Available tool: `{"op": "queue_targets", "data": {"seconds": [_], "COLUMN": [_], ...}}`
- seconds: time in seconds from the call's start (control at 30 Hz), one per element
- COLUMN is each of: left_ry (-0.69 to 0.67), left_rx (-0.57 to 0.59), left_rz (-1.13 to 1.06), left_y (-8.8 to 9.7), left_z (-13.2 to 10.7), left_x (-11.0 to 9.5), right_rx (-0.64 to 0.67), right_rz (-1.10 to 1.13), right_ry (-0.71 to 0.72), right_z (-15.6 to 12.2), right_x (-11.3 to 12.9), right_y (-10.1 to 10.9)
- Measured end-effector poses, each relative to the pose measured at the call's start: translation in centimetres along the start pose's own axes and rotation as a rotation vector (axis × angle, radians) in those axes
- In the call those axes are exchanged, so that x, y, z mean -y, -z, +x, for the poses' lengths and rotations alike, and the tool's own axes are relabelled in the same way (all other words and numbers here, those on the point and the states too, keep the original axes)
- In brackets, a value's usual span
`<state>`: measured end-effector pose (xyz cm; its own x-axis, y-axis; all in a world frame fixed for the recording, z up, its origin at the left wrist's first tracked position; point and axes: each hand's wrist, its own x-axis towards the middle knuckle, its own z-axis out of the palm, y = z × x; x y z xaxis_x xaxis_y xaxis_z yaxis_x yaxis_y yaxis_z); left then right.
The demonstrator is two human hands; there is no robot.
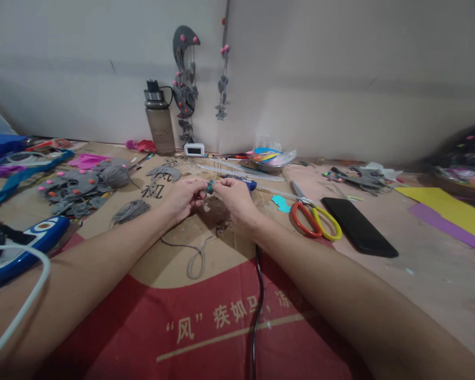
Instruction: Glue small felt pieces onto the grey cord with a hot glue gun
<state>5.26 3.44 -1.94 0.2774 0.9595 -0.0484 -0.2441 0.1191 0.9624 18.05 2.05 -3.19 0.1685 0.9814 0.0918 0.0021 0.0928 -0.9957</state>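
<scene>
My left hand and my right hand meet over the middle of the cardboard, fingertips pinched on either side of a small teal piece. Its exact shape is too small to make out. Below the hands, a thin grey yarn strand lies in a loose loop on the cardboard. Just behind my right hand shows part of a blue tool, probably a glue gun, mostly hidden by the hand. A black cord runs from under my right forearm toward me.
To the right lie scissors, bright teal cutouts and a black phone. Grey felt pieces and a yarn bundle lie left. Behind stand a water bottle and small clock; a white cable crosses front left.
</scene>
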Motion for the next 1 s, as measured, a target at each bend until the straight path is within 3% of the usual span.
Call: {"op": "queue_targets", "data": {"seconds": [0.53,1.0], "left_ry": [0.017,0.007], "left_rx": [-0.034,-0.021], "left_rz": [0.074,0.022], "left_y": [0.2,-0.2], "left_z": [0.4,-0.3], "left_x": [0.5,-0.4], "right_rx": [-0.008,-0.008], "right_rz": [-0.013,-0.029], "right_ry": [-0.015,-0.002], "right_z": [-0.3,-0.2], "right_x": [0.2,0.1], "right_y": [-0.2,0.1]}}
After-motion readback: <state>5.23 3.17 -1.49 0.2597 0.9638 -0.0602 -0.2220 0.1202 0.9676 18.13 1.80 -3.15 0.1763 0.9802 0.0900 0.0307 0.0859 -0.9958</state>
